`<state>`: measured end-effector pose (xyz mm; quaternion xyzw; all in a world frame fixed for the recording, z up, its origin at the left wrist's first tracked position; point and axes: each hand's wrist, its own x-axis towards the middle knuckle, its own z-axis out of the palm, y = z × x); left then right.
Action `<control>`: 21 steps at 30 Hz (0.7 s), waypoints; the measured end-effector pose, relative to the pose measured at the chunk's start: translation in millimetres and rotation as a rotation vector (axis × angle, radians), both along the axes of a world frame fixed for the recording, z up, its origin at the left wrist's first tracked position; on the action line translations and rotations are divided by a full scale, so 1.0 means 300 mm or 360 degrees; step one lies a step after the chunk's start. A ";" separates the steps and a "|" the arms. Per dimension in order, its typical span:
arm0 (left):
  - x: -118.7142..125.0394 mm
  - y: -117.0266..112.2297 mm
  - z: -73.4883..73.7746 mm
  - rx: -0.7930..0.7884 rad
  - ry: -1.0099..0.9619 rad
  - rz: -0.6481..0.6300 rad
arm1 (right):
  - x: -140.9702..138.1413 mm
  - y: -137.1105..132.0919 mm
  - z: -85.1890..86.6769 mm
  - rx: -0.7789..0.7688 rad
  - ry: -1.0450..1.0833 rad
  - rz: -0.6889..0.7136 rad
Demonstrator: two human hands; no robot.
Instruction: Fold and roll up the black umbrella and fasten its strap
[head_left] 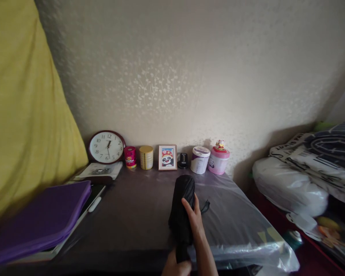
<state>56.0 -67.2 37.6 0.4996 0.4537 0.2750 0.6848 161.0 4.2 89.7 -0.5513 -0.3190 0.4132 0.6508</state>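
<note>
A folded black umbrella [181, 207] is held over the front of the table, its top pointing away from me and its handle toward me. My left hand [176, 265] is wrapped round the handle at the bottom of the view. Higher up, my right hand [194, 216] grips the umbrella's folded cloth from the right side, thumb lying across it. The dark strap [205, 207] sticks out to the right of that hand. The fingers behind the umbrella are hidden.
A plastic-covered table [138, 214] stands against the wall. Along its back are a round clock [107, 147], several tins and tubs, and a framed panda picture [167, 157]. A purple folder [43, 218] lies at left by a yellow curtain [25, 115]. Bagged bedding [290, 188] is at right.
</note>
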 end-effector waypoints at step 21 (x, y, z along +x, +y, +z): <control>-0.026 -0.027 0.100 -0.0167 -0.0183 -0.0161 | -0.022 -0.054 0.029 0.0038 0.0231 0.0166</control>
